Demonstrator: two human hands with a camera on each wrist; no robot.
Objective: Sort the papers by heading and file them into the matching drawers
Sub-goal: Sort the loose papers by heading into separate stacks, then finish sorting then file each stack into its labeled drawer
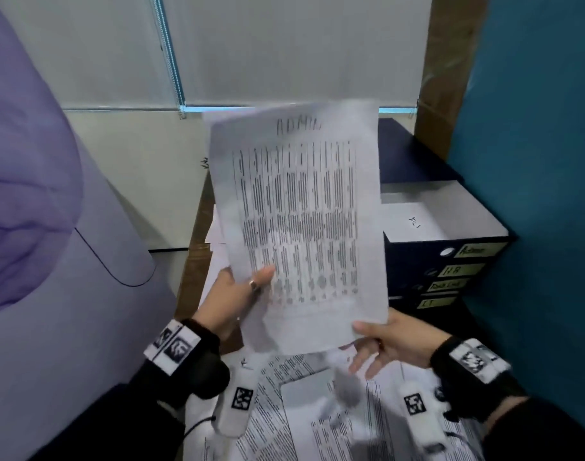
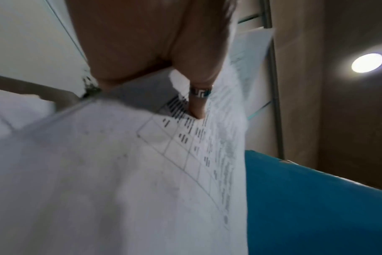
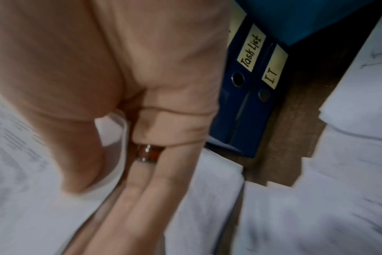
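Above the desk, a printed sheet (image 1: 297,224) is held up, tilted a little to the left, its table of text facing the person and a handwritten heading at the top that looks like "ADMIN", though it is blurred. The left hand (image 1: 231,294) pinches the sheet's lower left edge, thumb laid across the front, the other fingers behind; a ring sits on the thumb. The right hand (image 1: 387,341) holds the lower right corner, thumb on top and fingers stretched beneath the paper; the right wrist view shows a ring on one of those fingers (image 3: 150,172).

To the right stands a dark blue drawer unit (image 1: 444,257). Its top drawer (image 1: 427,214) is pulled out with a white page lying inside. Yellow labels on the fronts read, from the top, "Admin" (image 1: 474,250), "H.R", "Task List" (image 3: 252,51) and "I.T" (image 3: 273,72).

Nearer the person, more printed papers (image 1: 304,404) lie spread loosely over the brown desk (image 1: 193,261). A teal panel (image 1: 534,128) rises at the far right, and lilac fabric (image 1: 35,161) fills the left.
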